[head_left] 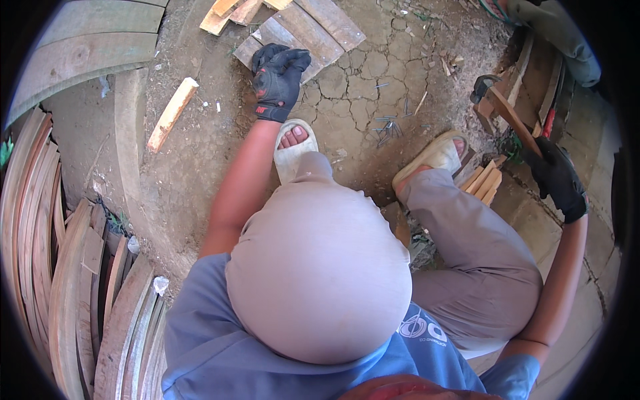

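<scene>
My left hand (277, 80), in a black work glove, is at the near left edge of a panel of weathered wooden boards (303, 30) lying on the cracked earth. Its fingers are curled together; whatever they may pinch is hidden. Out to the right, my right hand (559, 179), also gloved in black, grips the lower end of a hammer's wooden handle. The hammer (512, 119) is raised off to the side, its dark metal head up and away from the boards. Several loose nails (387, 127) lie on the dirt between my feet and the panel.
Split wood pieces (227, 15) touch the panel's far side, and a single offcut (172, 115) lies left. Stacked planks (80, 280) fill the lower left. Another person's leg (563, 40) is at upper right, near scrap boards (533, 80). Short sticks (481, 181) lie beside my right foot.
</scene>
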A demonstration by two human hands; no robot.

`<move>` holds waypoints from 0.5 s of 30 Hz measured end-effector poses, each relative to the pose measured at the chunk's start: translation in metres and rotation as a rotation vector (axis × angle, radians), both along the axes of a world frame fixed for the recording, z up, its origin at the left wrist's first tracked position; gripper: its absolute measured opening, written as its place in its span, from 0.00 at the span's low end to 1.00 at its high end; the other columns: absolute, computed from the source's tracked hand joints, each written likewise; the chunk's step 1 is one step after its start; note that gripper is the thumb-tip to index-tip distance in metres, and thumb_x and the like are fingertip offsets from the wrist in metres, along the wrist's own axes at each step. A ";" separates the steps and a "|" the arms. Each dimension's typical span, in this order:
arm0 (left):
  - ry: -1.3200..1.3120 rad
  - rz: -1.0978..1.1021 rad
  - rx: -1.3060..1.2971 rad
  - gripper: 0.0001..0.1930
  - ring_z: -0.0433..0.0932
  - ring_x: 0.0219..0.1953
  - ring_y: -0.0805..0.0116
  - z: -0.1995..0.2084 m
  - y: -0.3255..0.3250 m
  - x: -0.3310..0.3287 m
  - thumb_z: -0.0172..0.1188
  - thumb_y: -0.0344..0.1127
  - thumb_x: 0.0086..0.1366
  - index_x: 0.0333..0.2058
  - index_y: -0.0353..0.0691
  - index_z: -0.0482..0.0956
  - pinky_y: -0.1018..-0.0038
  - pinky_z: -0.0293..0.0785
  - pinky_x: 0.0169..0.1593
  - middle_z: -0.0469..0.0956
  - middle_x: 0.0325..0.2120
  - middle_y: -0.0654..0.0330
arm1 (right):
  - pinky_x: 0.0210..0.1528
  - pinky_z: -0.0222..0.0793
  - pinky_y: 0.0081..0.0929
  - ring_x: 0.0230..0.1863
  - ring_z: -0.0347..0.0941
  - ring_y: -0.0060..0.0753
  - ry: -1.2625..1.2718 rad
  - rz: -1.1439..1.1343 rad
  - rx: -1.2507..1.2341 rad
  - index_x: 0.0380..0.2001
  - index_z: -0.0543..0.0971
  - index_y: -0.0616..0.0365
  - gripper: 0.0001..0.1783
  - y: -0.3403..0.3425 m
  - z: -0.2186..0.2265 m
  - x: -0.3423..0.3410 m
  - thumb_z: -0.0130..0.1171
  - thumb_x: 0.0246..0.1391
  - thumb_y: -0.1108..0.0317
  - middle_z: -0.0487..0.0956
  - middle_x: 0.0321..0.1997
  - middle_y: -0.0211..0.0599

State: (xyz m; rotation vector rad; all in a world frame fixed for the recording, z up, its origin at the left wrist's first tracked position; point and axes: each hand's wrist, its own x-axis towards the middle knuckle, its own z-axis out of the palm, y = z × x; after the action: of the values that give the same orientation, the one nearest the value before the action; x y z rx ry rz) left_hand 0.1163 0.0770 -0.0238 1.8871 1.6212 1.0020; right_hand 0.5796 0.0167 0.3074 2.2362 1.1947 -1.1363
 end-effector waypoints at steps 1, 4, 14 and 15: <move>-0.022 0.000 -0.014 0.08 0.79 0.49 0.54 -0.002 0.000 0.000 0.74 0.42 0.60 0.36 0.49 0.93 0.58 0.71 0.58 0.84 0.37 0.58 | 0.19 0.67 0.29 0.18 0.70 0.22 -0.002 0.000 0.005 0.51 0.80 0.63 0.18 0.000 0.000 -0.001 0.62 0.69 0.59 0.71 0.23 0.31; -0.048 0.003 -0.030 0.09 0.78 0.51 0.54 -0.005 0.001 0.001 0.73 0.44 0.60 0.36 0.50 0.93 0.57 0.70 0.61 0.84 0.38 0.58 | 0.19 0.67 0.29 0.18 0.70 0.22 -0.013 -0.001 0.018 0.51 0.80 0.63 0.18 -0.002 -0.001 0.000 0.62 0.69 0.59 0.71 0.24 0.31; 0.046 0.022 -0.013 0.10 0.76 0.53 0.53 -0.014 -0.001 0.001 0.73 0.46 0.61 0.37 0.51 0.93 0.55 0.69 0.62 0.84 0.40 0.58 | 0.19 0.67 0.28 0.19 0.70 0.20 -0.011 -0.011 0.009 0.53 0.81 0.60 0.19 0.000 -0.003 0.002 0.63 0.69 0.58 0.72 0.25 0.31; 0.045 0.014 -0.033 0.10 0.76 0.53 0.53 -0.014 0.000 0.002 0.72 0.46 0.61 0.37 0.51 0.93 0.55 0.69 0.61 0.84 0.40 0.58 | 0.19 0.67 0.28 0.19 0.70 0.20 -0.009 -0.009 -0.001 0.53 0.81 0.60 0.19 0.000 -0.002 0.002 0.63 0.69 0.58 0.72 0.24 0.30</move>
State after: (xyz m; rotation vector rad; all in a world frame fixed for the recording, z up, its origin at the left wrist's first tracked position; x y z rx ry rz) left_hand 0.1180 0.0766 -0.0378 1.8915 1.6683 0.9388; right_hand 0.5813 0.0165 0.3055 2.2456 1.1810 -1.1284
